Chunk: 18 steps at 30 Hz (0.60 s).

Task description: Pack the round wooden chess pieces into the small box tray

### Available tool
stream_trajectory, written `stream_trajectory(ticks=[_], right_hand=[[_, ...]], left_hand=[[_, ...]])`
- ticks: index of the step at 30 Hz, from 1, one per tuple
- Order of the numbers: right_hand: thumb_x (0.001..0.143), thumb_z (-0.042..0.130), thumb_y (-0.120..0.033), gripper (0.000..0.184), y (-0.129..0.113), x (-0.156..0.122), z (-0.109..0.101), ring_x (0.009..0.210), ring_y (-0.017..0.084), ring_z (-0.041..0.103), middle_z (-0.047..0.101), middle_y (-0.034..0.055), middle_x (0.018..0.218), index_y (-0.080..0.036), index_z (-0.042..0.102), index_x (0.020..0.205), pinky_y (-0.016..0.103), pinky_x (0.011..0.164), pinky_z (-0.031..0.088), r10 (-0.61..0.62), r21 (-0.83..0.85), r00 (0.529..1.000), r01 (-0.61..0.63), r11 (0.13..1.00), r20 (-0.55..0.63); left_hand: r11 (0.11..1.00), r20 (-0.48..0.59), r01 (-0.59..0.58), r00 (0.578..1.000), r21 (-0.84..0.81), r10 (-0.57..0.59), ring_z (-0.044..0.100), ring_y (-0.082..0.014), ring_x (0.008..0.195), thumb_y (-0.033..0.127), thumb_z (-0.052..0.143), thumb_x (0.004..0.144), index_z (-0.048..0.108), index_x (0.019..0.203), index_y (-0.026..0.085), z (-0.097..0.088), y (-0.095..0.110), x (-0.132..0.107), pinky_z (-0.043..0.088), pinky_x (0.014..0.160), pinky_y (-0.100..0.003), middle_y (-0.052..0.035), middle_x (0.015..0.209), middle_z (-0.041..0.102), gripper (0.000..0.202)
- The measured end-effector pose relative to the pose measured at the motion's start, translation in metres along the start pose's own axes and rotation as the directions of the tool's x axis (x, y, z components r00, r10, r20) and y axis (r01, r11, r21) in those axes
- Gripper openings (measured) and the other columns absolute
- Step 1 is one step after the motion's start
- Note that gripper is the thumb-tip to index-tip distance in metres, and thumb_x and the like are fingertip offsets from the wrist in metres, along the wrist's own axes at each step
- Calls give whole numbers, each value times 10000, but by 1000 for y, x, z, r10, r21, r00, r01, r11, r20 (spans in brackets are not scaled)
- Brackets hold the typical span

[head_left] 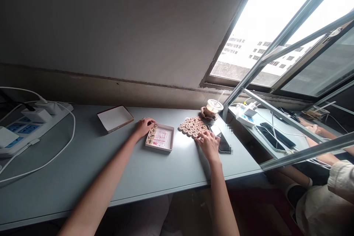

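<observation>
A shallow open box [162,139] lies on the grey table [83,162], with several round wooden game discs lined along its left side. My left hand [143,126] rests at the box's left edge, fingers curled over those discs. A cluster of several more wooden discs [192,126] lies flat to the right of the box. My right hand [208,143] lies at the near right edge of that cluster, fingers bent down onto the discs. A dark phone [221,140] lies just right of this hand.
The box lid [114,118] lies at the back left. A power strip [24,127] with white cables sits far left. A drink cup [212,108] stands behind the discs. Another person's arms [318,132] rest on the neighbouring desk at right, by an open window frame.
</observation>
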State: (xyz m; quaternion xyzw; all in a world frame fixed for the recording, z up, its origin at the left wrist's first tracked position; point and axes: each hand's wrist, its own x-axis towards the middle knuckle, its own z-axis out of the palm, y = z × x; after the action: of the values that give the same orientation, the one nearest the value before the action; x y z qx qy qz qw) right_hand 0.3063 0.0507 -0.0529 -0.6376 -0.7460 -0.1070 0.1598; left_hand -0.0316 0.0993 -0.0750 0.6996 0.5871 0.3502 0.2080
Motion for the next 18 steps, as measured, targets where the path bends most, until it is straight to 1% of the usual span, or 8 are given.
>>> stream_trajectory(ticks=[4,8,11,13,15,16,18], right_hand=[[892,519,-342,184,-4,1,-2,1016,269,482,628,60,995,-238,657,831,395,787,270,5,16,1000,-6,1000,22],[892,519,-313,171,-5,-1,-7,1004,266,500,630,62,972,-230,653,823,405,805,276,2,8,1000,-2,1000,5],[909,497,-307,181,-19,0,-14,967,247,526,636,52,951,-231,647,840,397,814,297,-29,54,1000,29,998,-4],[922,485,-300,174,-39,5,-17,930,217,546,639,43,958,-235,645,900,376,820,324,-106,129,994,103,986,14],[927,489,-287,170,-68,12,-17,945,198,552,634,41,1009,-243,634,1004,351,830,352,-242,214,970,230,949,31],[926,495,-279,186,-83,16,-17,983,199,543,624,45,1047,-248,621,1059,346,846,359,-319,241,947,304,922,28],[916,524,-263,245,-113,26,-12,993,196,534,605,49,1091,-264,586,1152,339,840,371,-471,260,882,447,856,32]], left_hand=[[1000,6,4,1000,-2,-4,590,-217,939,250,447,794,683,827,221,-1,1,0,435,869,-328,-38,958,703,240],[1000,0,3,1000,2,-3,591,-217,940,239,448,792,686,829,222,-1,1,0,439,866,-321,-36,962,705,241],[1000,1,4,1000,2,-4,590,-217,931,242,450,791,686,829,223,-1,1,0,439,860,-318,-36,950,706,239],[1000,0,2,1000,-3,-2,587,-218,930,257,451,794,685,832,222,-1,0,0,436,861,-321,-37,945,704,240],[1000,8,-3,1000,-16,3,584,-220,927,287,453,796,685,828,215,-1,-1,0,433,861,-325,-40,935,703,245],[1000,17,-9,1000,-27,10,583,-220,925,305,454,796,684,813,210,-1,-1,0,431,864,-326,-42,927,703,250],[998,40,-29,999,-56,32,584,-219,922,344,454,796,682,777,202,-1,-1,0,429,873,-324,-43,919,705,269]])
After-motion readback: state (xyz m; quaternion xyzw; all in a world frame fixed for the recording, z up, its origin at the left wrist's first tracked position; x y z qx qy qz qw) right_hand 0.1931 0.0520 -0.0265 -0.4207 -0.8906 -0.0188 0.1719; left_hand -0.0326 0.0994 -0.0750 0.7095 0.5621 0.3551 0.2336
